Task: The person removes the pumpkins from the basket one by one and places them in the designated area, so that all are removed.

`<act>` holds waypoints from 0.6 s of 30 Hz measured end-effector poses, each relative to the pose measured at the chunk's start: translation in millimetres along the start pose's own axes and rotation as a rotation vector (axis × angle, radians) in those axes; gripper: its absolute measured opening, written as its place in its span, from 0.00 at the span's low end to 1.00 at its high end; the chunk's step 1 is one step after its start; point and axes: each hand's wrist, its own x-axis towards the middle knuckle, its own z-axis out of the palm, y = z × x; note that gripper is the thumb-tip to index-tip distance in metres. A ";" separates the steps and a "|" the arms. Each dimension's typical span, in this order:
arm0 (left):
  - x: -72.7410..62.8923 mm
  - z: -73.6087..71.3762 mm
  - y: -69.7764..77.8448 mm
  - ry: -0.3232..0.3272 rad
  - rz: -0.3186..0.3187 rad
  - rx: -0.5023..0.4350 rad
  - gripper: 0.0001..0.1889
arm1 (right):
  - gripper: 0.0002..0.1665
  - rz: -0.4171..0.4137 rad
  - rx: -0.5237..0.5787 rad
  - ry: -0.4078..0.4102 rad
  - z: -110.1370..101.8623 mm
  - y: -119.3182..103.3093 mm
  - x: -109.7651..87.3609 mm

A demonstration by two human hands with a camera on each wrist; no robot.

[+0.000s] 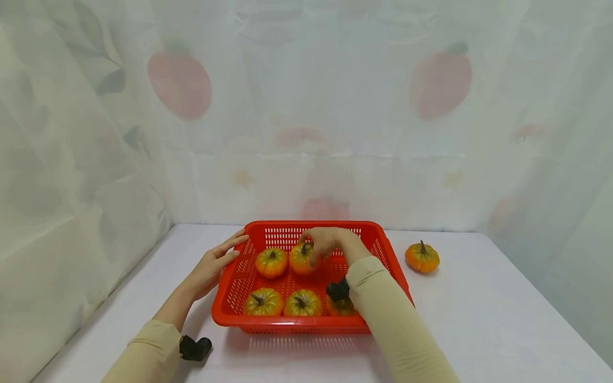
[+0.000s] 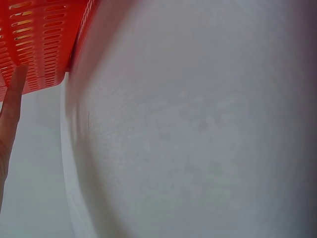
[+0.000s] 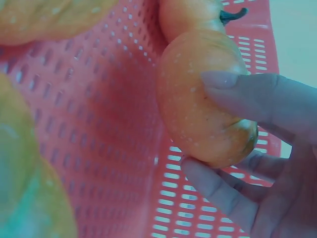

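Inside the red plastic basket [image 1: 306, 321], my right hand [image 1: 330, 242] grips a small orange-and-green pumpkin [image 3: 198, 99] at the back, thumb on one side and fingers on the other. A second pumpkin [image 1: 271, 263] sits just left of the held one. Along the basket's front side lie a left pumpkin [image 1: 264, 303], a middle pumpkin [image 1: 303, 304] and a right pumpkin [image 1: 339, 307], the last partly hidden by my right wrist. My left hand [image 1: 210, 270] rests against the basket's left side with its fingers extended; in the left wrist view a finger [image 2: 14, 94] touches the slotted wall.
One more pumpkin [image 1: 422, 257] stands on the white tabletop [image 1: 479, 308], right of the basket. Pale printed cloth [image 1: 306, 106] hangs behind the table and along both sides. Black wrist-worn devices [image 1: 195, 348] sit on both forearms.
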 end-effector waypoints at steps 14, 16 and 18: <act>0.3 -1.8 -1.7 -0.005 0.004 -0.004 0.28 | 0.42 -0.029 0.006 0.066 -10.8 -4.6 -5.6; 0.8 -2.5 -2.7 -0.001 -0.003 0.006 0.28 | 0.42 -0.035 0.010 0.070 -13.4 -3.1 -7.0; 1.2 -3.2 -3.7 0.002 -0.008 0.015 0.28 | 0.43 -0.042 0.016 0.081 -16.3 -1.3 -8.6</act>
